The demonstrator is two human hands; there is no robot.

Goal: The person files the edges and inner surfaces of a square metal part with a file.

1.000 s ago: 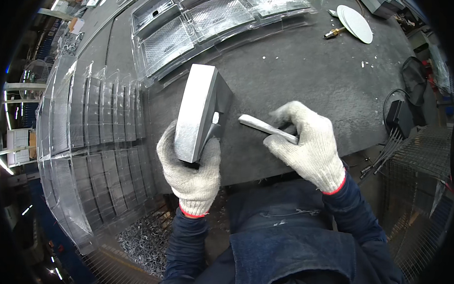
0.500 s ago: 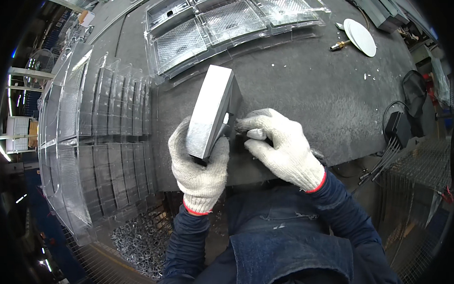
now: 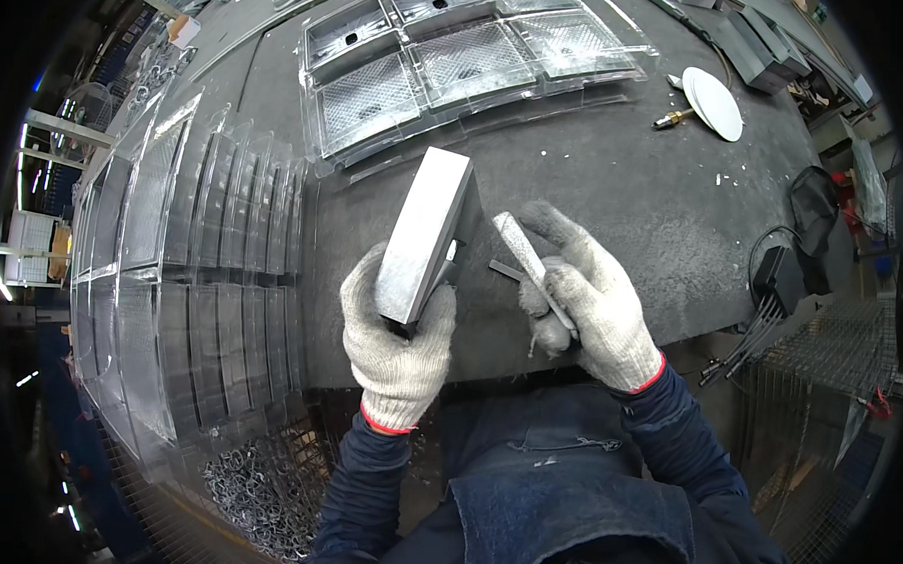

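Turned from its end-on pose half a second ago, the pale flat bar now slants up and leftward, clasped in the gloved right hand, near the silver metal box. The gloved left hand still grips that box's lower end, holding it tilted over the grey bench.

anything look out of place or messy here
Small white bits lie loose on the grey tabletop near the white disc, like stray debris. On the right hand, the glove's fingers look grimy, darker than its back. Nothing else stands out.
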